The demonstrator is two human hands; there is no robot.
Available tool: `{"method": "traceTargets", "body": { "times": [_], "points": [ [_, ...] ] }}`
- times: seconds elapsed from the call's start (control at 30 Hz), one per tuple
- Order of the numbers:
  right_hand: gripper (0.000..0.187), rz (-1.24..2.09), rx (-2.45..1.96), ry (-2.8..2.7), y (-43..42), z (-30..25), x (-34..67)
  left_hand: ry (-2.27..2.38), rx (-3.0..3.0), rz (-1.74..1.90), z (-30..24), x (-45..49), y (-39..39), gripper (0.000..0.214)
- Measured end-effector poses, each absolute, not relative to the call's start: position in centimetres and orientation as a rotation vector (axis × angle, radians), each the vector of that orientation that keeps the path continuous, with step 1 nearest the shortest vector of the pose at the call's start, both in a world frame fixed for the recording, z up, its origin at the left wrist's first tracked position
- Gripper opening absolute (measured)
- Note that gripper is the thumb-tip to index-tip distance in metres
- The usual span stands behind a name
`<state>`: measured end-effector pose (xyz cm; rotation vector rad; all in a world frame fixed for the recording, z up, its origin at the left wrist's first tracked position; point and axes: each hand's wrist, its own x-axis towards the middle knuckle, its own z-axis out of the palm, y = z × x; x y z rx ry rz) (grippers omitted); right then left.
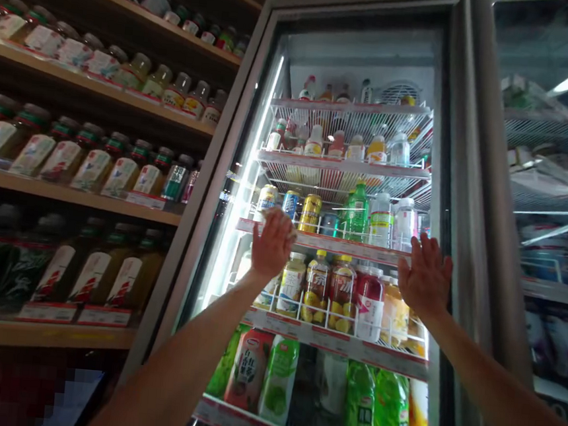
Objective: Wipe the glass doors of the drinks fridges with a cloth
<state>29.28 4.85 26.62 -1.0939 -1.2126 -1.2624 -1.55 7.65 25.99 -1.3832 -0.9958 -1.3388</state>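
Forearms (186, 357) lifted, the left hand (274, 242) (the nearer one) curls an empty grip just under the upright cans (310, 212) on the cooler shelf (355, 248), right hand (425, 277) splayed open alongside.

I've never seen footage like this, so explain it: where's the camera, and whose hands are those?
It is one picture from a camera worn on a person's head, looking up at a drinks fridge. Both hands are that person's own. The left hand is raised to a shelf rail just below some cans; whether it grips anything is unclear. The right hand is spread open, holding nothing. Bottles fill the fridge, and more stand on wooden shelves at the left.
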Motion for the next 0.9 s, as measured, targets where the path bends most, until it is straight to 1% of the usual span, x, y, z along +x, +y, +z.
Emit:
{"method": "traceTargets", "body": {
  "times": [0.03,0.1,0.23,0.3,0.37,0.5,0.57,0.67,0.73,0.8,0.9],
  "points": [
    [0.055,-1.260,-1.098,-1.209,4.9,26.6,29.2,-1.055,-1.334,-1.386,26.2,-2.5,7.7,0.045],
    [0.056,-1.248,-1.094,-1.202,4.9,26.6,29.1,-1.020,-1.341,-1.364,25.9,-2.5,7.7,0.046],
    [0.056,-1.266,-1.052,-1.211,5.1,26.4,29.2,-0.679,-1.538,-1.096,23.8,1.6,7.5,0.044],
    [0.056,-1.287,-1.036,-1.212,5.2,26.3,29.5,-0.617,-1.585,-1.031,23.3,1.8,7.4,0.043],
    [0.055,-1.298,-1.033,-1.213,5.2,26.3,29.8,-0.735,-1.553,-1.108,23.6,-0.2,7.3,0.042],
    [0.055,-1.285,-1.056,-1.206,5.0,26.3,29.6,-1.118,-1.302,-1.437,24.4,-4.4,7.5,0.045],
    [0.055,-1.284,-1.052,-1.194,5.0,26.0,28.5,-1.055,-1.293,-1.436,23.8,-3.4,7.6,0.045],
    [0.052,-1.323,-0.985,-1.305,5.2,25.2,25.6,-0.707,-1.452,-1.216,22.3,0.4,7.6,0.042],
    [0.051,-1.356,-0.935,-1.398,5.4,24.5,23.6,-0.557,-1.530,-1.086,21.6,1.6,7.6,0.041],
    [0.053,-1.370,-0.922,-1.441,5.5,24.0,22.5,-0.591,-1.530,-1.081,21.5,0.1,7.8,0.040],
    [0.055,-1.373,-0.922,-1.436,5.6,23.8,22.2,-0.872,-1.366,-1.323,22.0,-5.5,8.7,0.041]
  ]
}}
